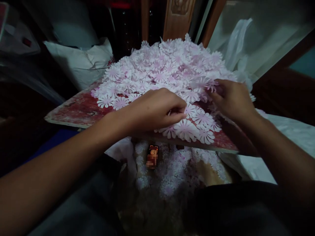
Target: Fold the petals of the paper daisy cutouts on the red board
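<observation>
A big heap of pale pink paper flower cut-outs (167,68) lies on a worn red board (76,109). My left hand (152,109) rests at the heap's near edge, fingers curled and pinched together on flower cut-outs. My right hand (232,98) reaches into the right side of the heap, fingers bent and pressed onto the flowers there. More of the same flowers (172,170) lie below the board's front edge, in my lap area.
A small lit screen (152,156) sits under the board's front edge. White plastic bags lie at back left (81,64) and back right (237,42). Wooden furniture (177,16) stands behind the heap. White cloth (290,131) is at right.
</observation>
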Motion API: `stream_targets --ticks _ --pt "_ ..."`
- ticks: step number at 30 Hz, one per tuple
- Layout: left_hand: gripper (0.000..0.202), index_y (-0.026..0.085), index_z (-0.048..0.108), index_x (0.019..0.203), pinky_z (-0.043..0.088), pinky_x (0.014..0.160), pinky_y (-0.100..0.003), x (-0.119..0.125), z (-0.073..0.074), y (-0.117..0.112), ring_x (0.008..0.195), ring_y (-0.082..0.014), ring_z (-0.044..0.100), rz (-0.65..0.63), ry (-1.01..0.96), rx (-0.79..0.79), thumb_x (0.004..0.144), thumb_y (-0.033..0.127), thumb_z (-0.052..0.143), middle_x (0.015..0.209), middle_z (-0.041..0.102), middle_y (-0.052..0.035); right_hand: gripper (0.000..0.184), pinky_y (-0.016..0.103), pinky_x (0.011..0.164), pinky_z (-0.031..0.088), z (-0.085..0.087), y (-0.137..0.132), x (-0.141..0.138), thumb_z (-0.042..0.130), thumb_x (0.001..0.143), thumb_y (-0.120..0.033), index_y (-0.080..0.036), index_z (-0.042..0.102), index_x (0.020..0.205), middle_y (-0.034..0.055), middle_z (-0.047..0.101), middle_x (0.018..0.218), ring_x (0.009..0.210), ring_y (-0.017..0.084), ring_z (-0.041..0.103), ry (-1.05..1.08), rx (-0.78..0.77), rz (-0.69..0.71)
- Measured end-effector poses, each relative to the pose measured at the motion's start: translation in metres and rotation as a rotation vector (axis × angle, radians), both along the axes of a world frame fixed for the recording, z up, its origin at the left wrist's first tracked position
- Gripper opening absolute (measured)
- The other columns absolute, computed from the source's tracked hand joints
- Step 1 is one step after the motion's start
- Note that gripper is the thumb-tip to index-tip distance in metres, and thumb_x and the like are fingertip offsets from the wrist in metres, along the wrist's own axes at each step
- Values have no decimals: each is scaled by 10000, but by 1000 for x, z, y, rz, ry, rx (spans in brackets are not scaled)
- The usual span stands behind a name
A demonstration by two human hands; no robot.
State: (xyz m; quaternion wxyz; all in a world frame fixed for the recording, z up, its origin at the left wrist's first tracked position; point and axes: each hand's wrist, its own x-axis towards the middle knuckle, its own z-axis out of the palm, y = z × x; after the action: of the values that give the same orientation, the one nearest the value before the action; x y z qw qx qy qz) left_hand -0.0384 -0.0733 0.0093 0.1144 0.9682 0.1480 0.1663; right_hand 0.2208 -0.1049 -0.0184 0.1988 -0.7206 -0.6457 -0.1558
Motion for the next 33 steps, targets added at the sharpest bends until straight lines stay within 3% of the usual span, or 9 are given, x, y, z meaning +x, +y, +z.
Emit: stream_targets --ticks 3,7,12,17,20,23,26,29,33 --pt "219 159 670 736 326 653 -255 1 -2 -1 652 -109 520 -1 20 43 892 238 538 688 620 -13 388 376 846 478 4 -5 -2 526 772 -171 -205 728 1101 81 722 1029 966 280 658 -26 62 8" --pt "229 169 674 754 324 664 -271 2 -2 -1 672 -124 533 -17 11 77 904 245 519 720 639 -26 508 385 913 529 9 -11 -2 509 743 -114 -232 724 1188 72 736 1055 977 261 694 27 178 27" --pt "245 174 676 776 328 673 -280 4 -4 2 691 -126 545 2 5 94 918 264 498 757 649 -29 418 368 925 538 19 -20 -13 492 835 -178 -228 695 1197 100 731 1025 971 241 700 101 206 15" --pt "211 200 661 793 347 701 -293 8 -8 2 738 -146 562 53 -69 54 910 306 521 781 655 -29 376 492 940 502 31 -28 -39 377 970 -402 -153 658 996 177 677 1007 1082 363 643 12 119 -84" --pt "222 216 650 1014 366 692 -282 11 -8 -1 758 -151 571 144 -156 16 906 386 558 852 665 -28 346 507 935 490 34 -31 -49 373 973 -395 -144 611 958 171 648 1060 1145 395 600 -81 96 -45" --pt "584 146 478 1345 396 692 -264 12 -7 -5 816 -159 588 193 -268 -30 881 475 610 972 657 -57 243 473 896 502 32 -33 -54 455 921 -328 -156 602 1008 126 635 1062 1114 367 609 -165 97 52" --pt "749 26 324 1448 429 739 -224 13 -5 -8 917 -141 593 133 -365 -60 885 410 635 1177 598 -104 197 431 845 512 31 -36 -59 499 878 -307 -190 595 1004 83 624 1021 1044 317 622 -219 74 146" --pt "548 71 425 1366 434 750 -214 13 -3 -6 881 -110 574 84 -372 -6 899 284 615 1253 570 -79 166 397 798 511 32 -38 -65 544 854 -302 -220 595 989 61 620 979 981 284 625 -241 42 175" --pt "217 115 599 1063 398 717 -248 13 -2 -3 813 -121 538 138 -357 131 906 260 563 964 639 -43 162 386 796 508 33 -39 -70 562 848 -270 -207 639 977 43 628 970 959 268 630 -207 49 226"
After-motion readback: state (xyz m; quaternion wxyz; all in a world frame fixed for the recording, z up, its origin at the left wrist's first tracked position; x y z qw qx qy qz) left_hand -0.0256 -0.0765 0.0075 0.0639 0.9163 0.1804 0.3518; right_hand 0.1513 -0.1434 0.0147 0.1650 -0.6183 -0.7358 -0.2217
